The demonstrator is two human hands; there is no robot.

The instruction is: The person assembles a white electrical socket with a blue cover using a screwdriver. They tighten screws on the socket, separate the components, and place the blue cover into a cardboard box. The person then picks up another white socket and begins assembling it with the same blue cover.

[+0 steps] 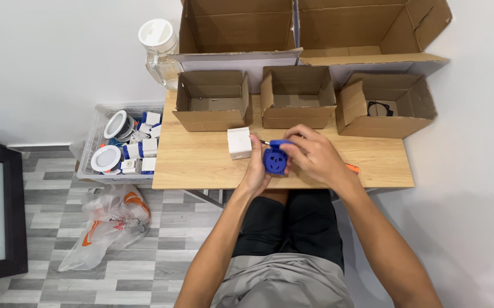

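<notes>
We cup a round blue plastic socket point(275, 160) in our left hand point(255, 171) above the smooth wooden table point(201, 162); our right hand point(315, 157) pinches its top. Beyond sit a white block point(239, 142), open cardboard boxes point(212, 100), white walls and grey plank floor point(144, 268).

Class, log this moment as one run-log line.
left hand: holds round blue plastic socket | right hand: blue-handled screwdriver at socket | white square box: beside, on wooden table

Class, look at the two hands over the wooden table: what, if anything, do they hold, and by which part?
The left hand grips the round blue plastic socket by its left side; the right hand holds its top right edge.
</notes>
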